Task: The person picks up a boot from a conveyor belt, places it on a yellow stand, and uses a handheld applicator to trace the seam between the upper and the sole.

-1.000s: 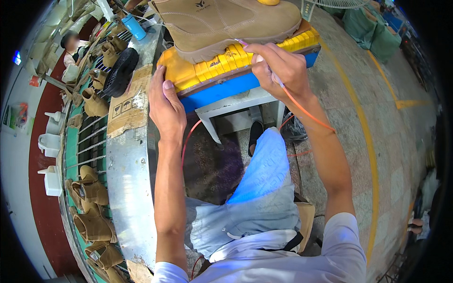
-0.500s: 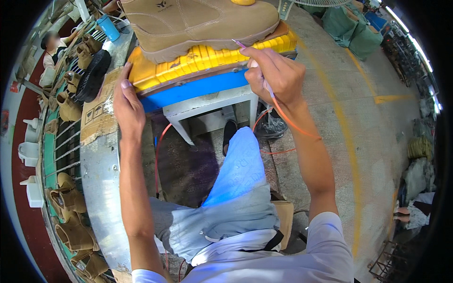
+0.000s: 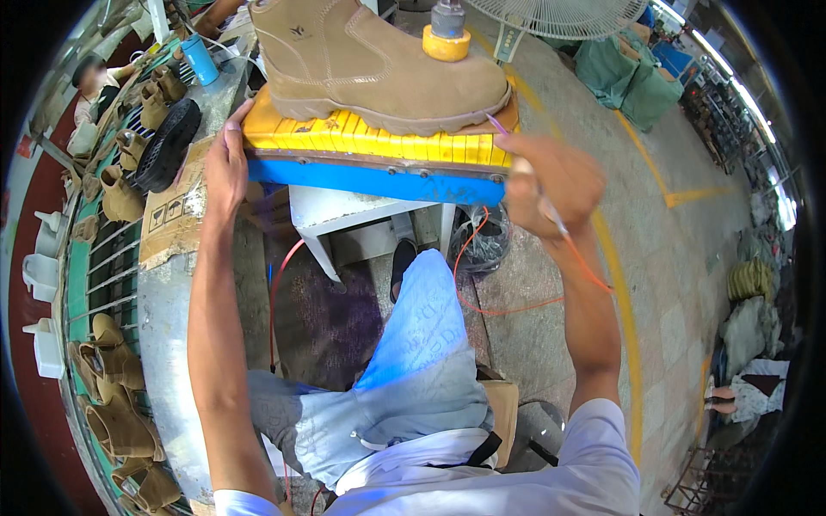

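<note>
A tan ankle boot (image 3: 370,77) lies on its side, toe to the right, on a yellow ribbed pad (image 3: 344,131) with a blue base (image 3: 370,179). My left hand (image 3: 225,168) rests against the left end of this pad, fingers stretched along it and holding nothing I can see. In my right hand (image 3: 555,185) is a slim pen-like tool (image 3: 497,125), pinched, with an orange tube (image 3: 589,271) trailing from it. Its tip is at the boot's toe, by the sole edge. Above the toe, a round yellow press pad (image 3: 446,45) on a metal rod sits against the upper.
On the left, a rack (image 3: 112,258) carries several tan boots, beside a metal table edge (image 3: 163,344) with cardboard and a black sole (image 3: 168,146). A blue cup (image 3: 200,60) stands farther back. A fan (image 3: 559,15) is at the top right; another person (image 3: 96,86) is at the far left.
The tool's tip has moved right along the sole edge to the toe, with my right hand following. The view has shifted, showing more of the boot and press pad. My left hand stays at the pad.
</note>
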Tool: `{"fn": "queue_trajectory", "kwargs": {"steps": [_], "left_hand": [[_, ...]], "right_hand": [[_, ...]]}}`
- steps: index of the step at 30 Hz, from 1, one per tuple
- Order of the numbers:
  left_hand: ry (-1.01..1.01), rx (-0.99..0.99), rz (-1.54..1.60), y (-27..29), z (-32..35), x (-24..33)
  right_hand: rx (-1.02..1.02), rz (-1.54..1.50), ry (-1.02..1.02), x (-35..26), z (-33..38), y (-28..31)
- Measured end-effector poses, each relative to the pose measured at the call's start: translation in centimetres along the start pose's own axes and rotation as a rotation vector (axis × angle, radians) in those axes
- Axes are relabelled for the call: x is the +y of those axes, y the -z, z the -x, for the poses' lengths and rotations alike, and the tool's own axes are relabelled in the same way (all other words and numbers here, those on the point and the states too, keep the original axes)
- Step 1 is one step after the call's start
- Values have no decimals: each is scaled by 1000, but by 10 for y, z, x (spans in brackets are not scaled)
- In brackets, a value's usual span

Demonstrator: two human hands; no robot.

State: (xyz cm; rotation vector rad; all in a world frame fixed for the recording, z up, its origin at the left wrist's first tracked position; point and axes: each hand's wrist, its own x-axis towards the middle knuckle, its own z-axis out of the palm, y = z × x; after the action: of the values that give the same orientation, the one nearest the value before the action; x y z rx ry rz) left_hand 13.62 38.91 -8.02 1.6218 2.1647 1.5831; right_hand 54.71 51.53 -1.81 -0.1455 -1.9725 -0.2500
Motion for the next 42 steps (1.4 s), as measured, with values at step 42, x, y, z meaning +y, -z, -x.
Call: {"fn": "queue_trajectory", "kwargs": {"steps": [42], "left_hand": [[65, 775, 1113, 80, -14, 149]], "right_hand": [[-651, -216, -877, 1, -28, -80]]}}
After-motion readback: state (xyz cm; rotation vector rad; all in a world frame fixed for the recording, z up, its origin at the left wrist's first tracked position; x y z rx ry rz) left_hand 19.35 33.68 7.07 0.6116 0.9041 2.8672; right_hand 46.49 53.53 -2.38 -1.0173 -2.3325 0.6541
